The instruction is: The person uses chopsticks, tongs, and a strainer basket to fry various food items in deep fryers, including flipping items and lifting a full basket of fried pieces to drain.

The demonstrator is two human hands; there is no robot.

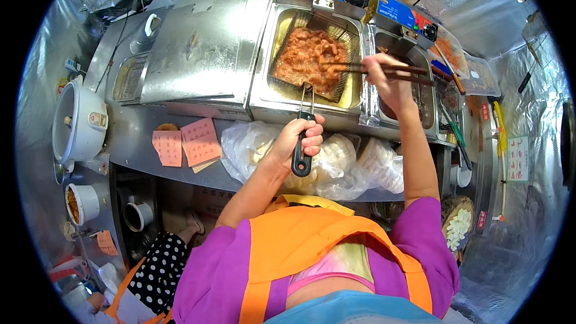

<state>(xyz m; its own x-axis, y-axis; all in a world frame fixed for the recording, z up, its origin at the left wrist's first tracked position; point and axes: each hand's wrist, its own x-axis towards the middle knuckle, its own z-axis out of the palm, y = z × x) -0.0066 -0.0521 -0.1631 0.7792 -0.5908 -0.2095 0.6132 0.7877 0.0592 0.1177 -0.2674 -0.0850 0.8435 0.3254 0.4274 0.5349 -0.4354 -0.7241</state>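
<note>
My left hand [297, 144] is wrapped round the black handle [302, 159] of a wire fryer basket [348, 39]. The basket sits in the oil of a deep fryer [262, 87], with reddish-orange battered pieces of food [309, 51] heaped in it. In my right hand [387, 81] are long dark chopsticks [399, 73], gripped near their thicker end. Their tips reach leftward over the food and look smeared by motion; whether they touch a piece I cannot tell.
A second fryer [429, 114] with dark oil stands on the right. Clear plastic bags [336, 162] of pale food lie before the fryers. A rice cooker [78, 123] and pink notes [201, 141] are on the left. Another person in polka-dot trousers [159, 276] is at lower left.
</note>
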